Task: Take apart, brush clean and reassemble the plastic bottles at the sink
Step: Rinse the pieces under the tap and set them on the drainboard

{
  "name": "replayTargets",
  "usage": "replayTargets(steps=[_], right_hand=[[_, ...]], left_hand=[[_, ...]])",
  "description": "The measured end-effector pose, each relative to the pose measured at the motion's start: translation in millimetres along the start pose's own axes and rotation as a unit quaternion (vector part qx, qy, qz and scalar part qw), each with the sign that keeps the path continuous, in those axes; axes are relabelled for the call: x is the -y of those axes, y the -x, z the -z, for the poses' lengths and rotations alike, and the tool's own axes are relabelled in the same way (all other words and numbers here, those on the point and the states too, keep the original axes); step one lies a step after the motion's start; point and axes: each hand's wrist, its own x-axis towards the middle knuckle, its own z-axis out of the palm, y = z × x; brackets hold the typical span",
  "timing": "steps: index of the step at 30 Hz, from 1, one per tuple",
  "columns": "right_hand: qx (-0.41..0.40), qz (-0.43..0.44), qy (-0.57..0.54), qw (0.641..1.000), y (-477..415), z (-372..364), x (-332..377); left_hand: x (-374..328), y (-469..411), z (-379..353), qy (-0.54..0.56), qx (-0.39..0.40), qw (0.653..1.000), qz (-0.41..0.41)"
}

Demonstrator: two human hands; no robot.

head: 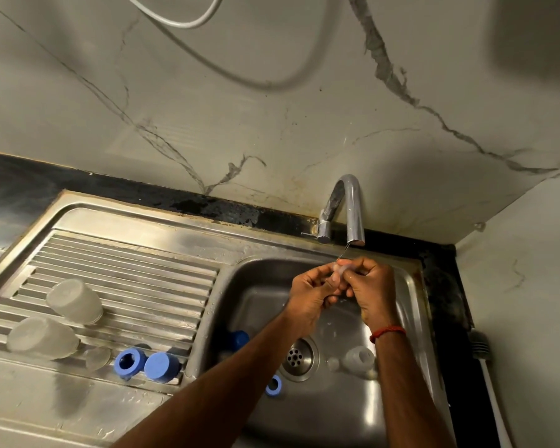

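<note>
Over the steel sink basin (256, 279), under the tap spout (356, 221), my left hand (314, 286) and my right hand (369, 282) pinch a small clear plastic piece (341, 270) between their fingertips. A thin wire sticks up from it toward the spout. Two clear bottle bodies (75, 300) (41, 337) lie on the ribbed drainboard (126, 270). A blue ring (130, 362) and a blue cap (161, 367) sit at the drainboard's near edge. In the basin lie a blue part (238, 339), a blue ring (274, 384) and clear parts (358, 358) by the drain (296, 357).
A marble-patterned wall rises behind the sink and to the right. A black counter strip (207, 205) runs along the back. A white handled brush (485, 367) stands at the right edge of the sink. A white cable (188, 22) loops on the wall above.
</note>
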Motion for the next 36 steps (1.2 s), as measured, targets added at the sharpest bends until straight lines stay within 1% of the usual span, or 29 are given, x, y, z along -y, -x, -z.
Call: replayTargets(steps=[2,4,7,10,13,16,18,20,22,25,27,29,30,32,34,36], right_hand=[[0.005,-0.003,0.014,1.000,-2,1,-2],[0.014,-0.009,0.004,1.000,-2,1,-3],[0.040,-0.053,-0.055,0.996,-2,-1,-4],[0.083,-0.082,-0.087,0.989,-3,-5,1],[0.099,-0.080,-0.106,0.986,-8,-10,12],[0.153,-0.076,-0.122,0.978,-8,-18,19],[0.148,-0.065,-0.111,0.981,-7,-22,17],[0.126,-0.042,-0.103,0.986,-6,-22,14],[0.104,-0.015,-0.107,0.989,-3,-21,13],[0.014,-0.007,-0.113,0.993,-2,-21,16],[-0.039,-0.021,-0.082,0.996,-5,-26,13],[-0.075,-0.026,-0.030,0.996,-9,-28,8],[-0.080,-0.018,0.007,0.997,-11,-27,6],[-0.069,0.007,0.063,0.996,-11,-25,6],[-0.048,0.033,0.055,0.997,-5,-21,9],[-0.017,0.062,0.032,0.997,0,-13,13]], left_hand=[[1,0,3,-0.027,0.001,1.000,0.003],[2,-3,6,-0.046,-0.009,0.999,0.005],[-1,-11,7,-0.016,-0.044,0.999,-0.005],[-5,-17,9,-0.050,-0.077,0.996,-0.022],[-13,-24,4,-0.084,-0.133,0.987,-0.024],[-17,-33,2,-0.088,-0.218,0.972,-0.008],[-18,-39,4,-0.101,-0.241,0.965,-0.014],[-22,-40,4,-0.130,-0.238,0.962,-0.034],[-26,-39,3,-0.168,-0.212,0.961,-0.059],[-26,-36,-5,-0.214,-0.184,0.957,-0.067],[-26,-34,-11,-0.217,-0.192,0.955,-0.061],[-26,-31,-16,-0.213,-0.179,0.959,-0.048],[-26,-28,-17,-0.193,-0.164,0.967,-0.034],[-28,-22,-20,-0.100,-0.135,0.986,0.008],[-32,-18,-20,-0.026,-0.125,0.991,0.035],[-36,-14,-18,-0.020,-0.116,0.992,0.036]])
